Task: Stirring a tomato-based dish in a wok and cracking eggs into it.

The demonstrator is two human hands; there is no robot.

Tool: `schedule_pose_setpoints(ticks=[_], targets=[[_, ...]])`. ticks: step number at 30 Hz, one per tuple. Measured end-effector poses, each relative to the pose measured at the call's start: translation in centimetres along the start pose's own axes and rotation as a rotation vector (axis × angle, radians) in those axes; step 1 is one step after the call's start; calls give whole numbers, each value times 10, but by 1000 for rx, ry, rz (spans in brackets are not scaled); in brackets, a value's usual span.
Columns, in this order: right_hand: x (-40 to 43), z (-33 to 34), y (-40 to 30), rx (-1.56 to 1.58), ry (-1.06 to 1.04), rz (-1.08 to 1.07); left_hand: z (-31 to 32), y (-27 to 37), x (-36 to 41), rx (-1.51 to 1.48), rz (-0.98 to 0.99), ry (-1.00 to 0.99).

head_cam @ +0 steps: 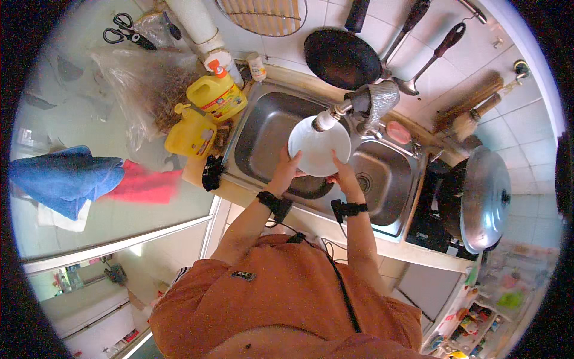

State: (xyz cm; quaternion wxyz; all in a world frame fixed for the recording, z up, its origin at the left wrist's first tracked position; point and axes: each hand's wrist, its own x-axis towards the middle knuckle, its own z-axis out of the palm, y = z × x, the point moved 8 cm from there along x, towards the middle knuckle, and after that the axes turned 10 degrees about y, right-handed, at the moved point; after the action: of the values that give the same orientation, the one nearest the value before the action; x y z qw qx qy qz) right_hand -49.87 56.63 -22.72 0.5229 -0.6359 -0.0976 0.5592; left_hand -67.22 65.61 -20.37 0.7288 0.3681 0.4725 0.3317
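A round white dish point(319, 152), a plate or shallow bowl, is held between my two hands beneath the faucet spout point(325, 120). My left hand point(287, 167) grips its left edge, with the thumb over the rim. At the lower right edge, my right hand point(342, 171) holds it the same way. The dish hangs over the divider of a double stainless-steel sink point(264, 148), mostly above the larger left basin. Whether water is running onto it I cannot tell. Fingers under the dish are mostly hidden.
Yellow detergent bottles point(217, 98) stand left of the sink, near a plastic bag point(134, 85). Blue cloth point(67, 175) lies further left. A pink soap bar point(398, 132) sits behind the right basin. Right of it is a stove with a lidded wok point(486, 202). A black frying pan point(343, 58) hangs behind.
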Motion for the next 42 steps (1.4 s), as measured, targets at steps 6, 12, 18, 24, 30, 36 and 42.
schedule_pose_setpoints(ticks=[6, 12, 18, 24, 30, 36, 42], targets=[[-45, -39, -44, -208, 319, -147, -11, 26, 54, 12, 273, 32], [-4, -115, 4, -373, 379, -243, 61, 34, 66, 2, -38, -313], [-26, -77, -6, -128, 233, -73, 63, 38, 85, -360, -168, -373], [4, -31, -1, 53, 207, -155, 1, 58, 43, 35, 221, 99], [15, 49, -2, 334, -172, -31, 7, 2, -16, -75, -32, 34], [3, 50, 30, -60, -250, 304, -27, 3, -5, -20, 11, 360], [-7, -31, -16, -123, 42, -88, -8, -28, -20, -524, -433, -172]])
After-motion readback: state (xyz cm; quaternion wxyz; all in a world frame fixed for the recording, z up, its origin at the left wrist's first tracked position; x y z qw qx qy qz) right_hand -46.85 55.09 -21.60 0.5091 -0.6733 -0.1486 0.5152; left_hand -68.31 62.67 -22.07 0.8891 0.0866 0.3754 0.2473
